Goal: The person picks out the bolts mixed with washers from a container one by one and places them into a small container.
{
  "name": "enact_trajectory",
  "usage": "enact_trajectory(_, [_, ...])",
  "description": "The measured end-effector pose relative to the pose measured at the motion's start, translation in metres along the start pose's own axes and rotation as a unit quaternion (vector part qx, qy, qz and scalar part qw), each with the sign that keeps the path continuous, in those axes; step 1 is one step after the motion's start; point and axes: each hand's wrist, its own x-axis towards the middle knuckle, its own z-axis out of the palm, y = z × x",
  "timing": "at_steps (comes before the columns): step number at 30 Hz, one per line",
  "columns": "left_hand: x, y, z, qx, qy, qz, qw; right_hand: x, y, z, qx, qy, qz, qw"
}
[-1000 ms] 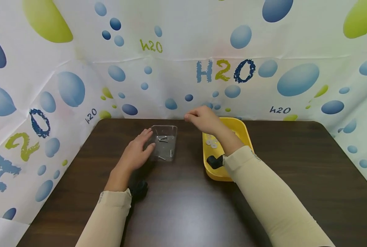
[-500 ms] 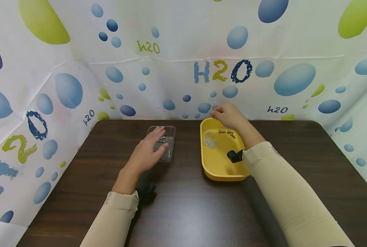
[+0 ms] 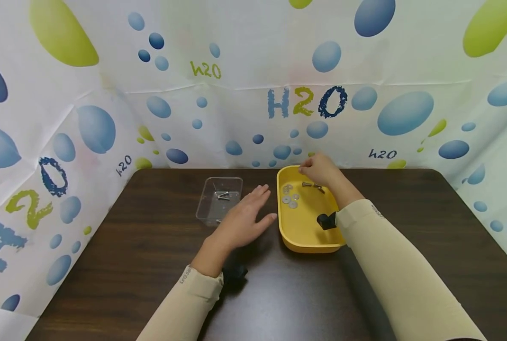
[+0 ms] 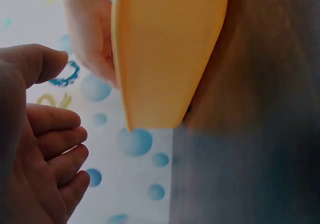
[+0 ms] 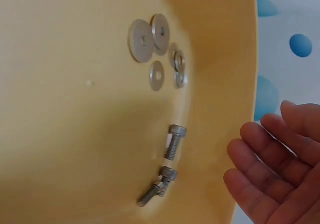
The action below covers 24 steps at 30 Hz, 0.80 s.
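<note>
A yellow tray (image 3: 309, 227) stands in the middle of the table. In the right wrist view, several flat washers (image 5: 142, 41) and a few socket-head screws (image 5: 174, 143) lie on its floor. My right hand (image 3: 323, 173) is over the tray's far end, near the screws. Its fingers are loosely bent, with nothing visible between them. My left hand (image 3: 246, 218) hovers between the tray and a clear plastic box (image 3: 208, 208), its fingers extended and thumb apart, holding nothing. Inside the clear box lie thin metal screws (image 3: 222, 195); my left hand covers its near right corner.
The dark wooden table (image 3: 151, 227) extends on both sides of the containers. Behind it hangs a white sheet (image 3: 236, 109) with blue and green drops, close to the table's far edge.
My right hand has moved from left of the tray to above its far end, then lowered. My left hand has shifted right, off the clear box toward the tray.
</note>
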Motion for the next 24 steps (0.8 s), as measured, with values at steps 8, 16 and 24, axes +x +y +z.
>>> enact_trajectory(8, [0.002,0.009,0.019,0.016,-0.048,0.006,0.9987,0.005,0.002,0.011,0.007,-0.016,0.035,0.9992])
enact_trajectory(16, [0.002,0.012,0.026,0.019,-0.060,0.018,0.9979,0.008,0.008,0.021,-0.052,-0.033,0.044,0.9971])
enact_trajectory(24, [0.000,0.012,0.027,0.025,-0.071,0.023,0.9969,0.005,0.011,0.031,-0.064,-0.040,0.066,0.9949])
